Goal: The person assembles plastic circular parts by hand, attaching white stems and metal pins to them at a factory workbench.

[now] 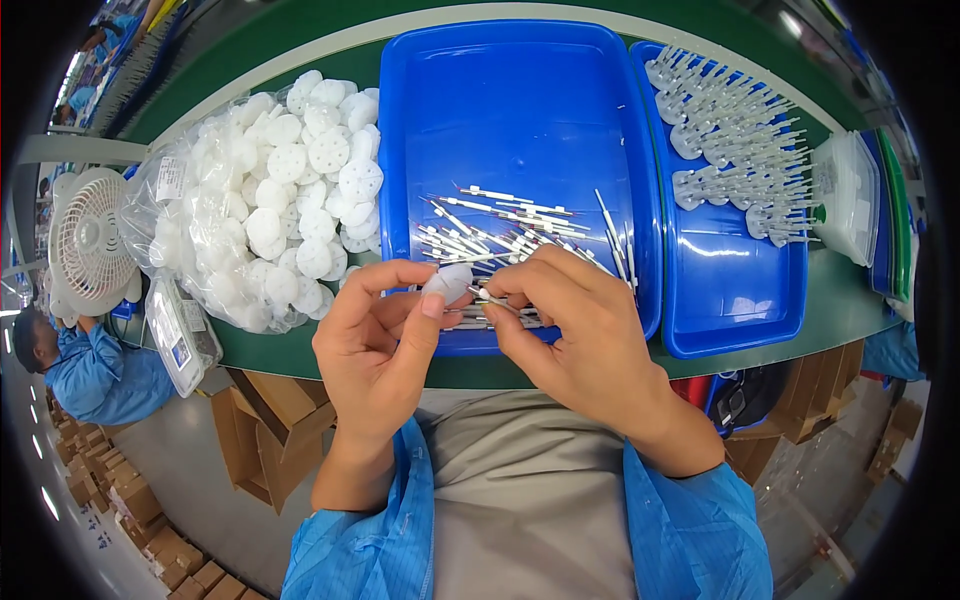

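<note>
Between thumb and fingers, my left hand pinches a small white plastic disc above the near edge of a large blue tray. My right hand is closed on a thin white rod, its tip close against the disc; whether it has entered a hole I cannot make out. Below and beyond my hands, many similar white rods with thin metal ends lie loose in the tray. To the left, white discs with small holes spill from a clear plastic bag.
At the right, a smaller blue tray holds rows of discs with rods standing in them. A clear plastic box stands beyond it. On the left are a white fan and a clear lidded container. Cardboard boxes sit below the table edge.
</note>
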The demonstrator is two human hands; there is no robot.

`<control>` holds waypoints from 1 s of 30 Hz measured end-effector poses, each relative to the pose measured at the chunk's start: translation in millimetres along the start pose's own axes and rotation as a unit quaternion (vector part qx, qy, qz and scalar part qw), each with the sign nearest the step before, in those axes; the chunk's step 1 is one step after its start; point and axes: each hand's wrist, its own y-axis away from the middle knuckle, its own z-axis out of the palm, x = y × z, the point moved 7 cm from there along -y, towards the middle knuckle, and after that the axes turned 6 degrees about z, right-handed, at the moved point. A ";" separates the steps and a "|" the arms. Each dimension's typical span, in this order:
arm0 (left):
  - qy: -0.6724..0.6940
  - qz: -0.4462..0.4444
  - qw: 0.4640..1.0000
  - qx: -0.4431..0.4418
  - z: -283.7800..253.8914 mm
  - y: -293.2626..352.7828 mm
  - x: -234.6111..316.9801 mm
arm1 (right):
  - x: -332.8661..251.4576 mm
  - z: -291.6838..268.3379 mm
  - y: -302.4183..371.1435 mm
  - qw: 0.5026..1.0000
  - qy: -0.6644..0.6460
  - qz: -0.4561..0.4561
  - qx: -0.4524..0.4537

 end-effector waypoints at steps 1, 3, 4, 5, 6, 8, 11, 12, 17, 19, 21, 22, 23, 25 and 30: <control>0.015 -0.002 1.000 0.008 0.0 -0.2 -0.2 | 0.1 -1.2 0.6 1.000 0.000 0.000 0.000; 0.019 0.001 1.000 0.000 0.0 1.7 -2.0 | 3.6 0.6 1.0 0.999 -0.006 0.028 -0.028; 0.023 0.004 1.000 -0.008 0.7 2.0 -3.1 | 1.8 -0.8 0.2 0.999 -0.006 0.028 -0.028; 0.023 0.004 1.000 -0.008 -1.1 0.7 -6.3 | 3.0 -1.3 -0.6 0.998 -0.019 0.053 -0.037; -0.022 0.047 0.998 -0.032 -1.0 -1.7 -4.5 | 5.3 -0.8 -0.9 0.995 -0.033 0.078 -0.046; -0.068 0.094 0.992 -0.054 0.6 -0.8 0.8 | 5.5 0.4 0.3 0.995 -0.037 0.078 -0.046; -0.053 0.060 0.996 -0.048 -0.5 -1.0 -3.1 | 6.8 3.4 1.4 0.995 -0.043 0.072 -0.050; -0.040 0.058 0.996 -0.050 -0.4 -1.5 -5.5 | 6.2 4.8 1.8 0.995 -0.046 0.065 -0.053; -0.010 0.030 0.998 -0.048 -2.6 -0.8 -9.5 | 1.0 6.6 6.4 0.996 -0.071 0.047 -0.035; 0.002 0.037 0.998 -0.054 -1.5 -0.6 -9.1 | 1.7 8.3 7.4 0.995 -0.078 0.044 -0.035; -0.033 0.056 0.996 -0.065 -0.1 -3.2 -8.2 | -2.8 8.5 8.9 0.999 -0.008 -0.031 0.003; -0.071 0.075 0.992 -0.075 1.1 -3.8 -6.0 | -2.5 7.8 7.7 0.999 -0.008 -0.031 0.002; -0.071 0.074 0.992 -0.075 1.0 -3.8 -5.6 | -2.0 8.6 6.4 0.999 0.004 -0.031 -0.011; -0.126 0.096 0.984 -0.082 2.5 -2.9 -3.2 | -3.4 9.4 5.5 0.999 0.016 -0.030 -0.025; -0.149 0.110 0.978 -0.095 4.3 -3.5 -0.2 | -2.3 11.6 6.5 0.999 0.032 -0.008 -0.028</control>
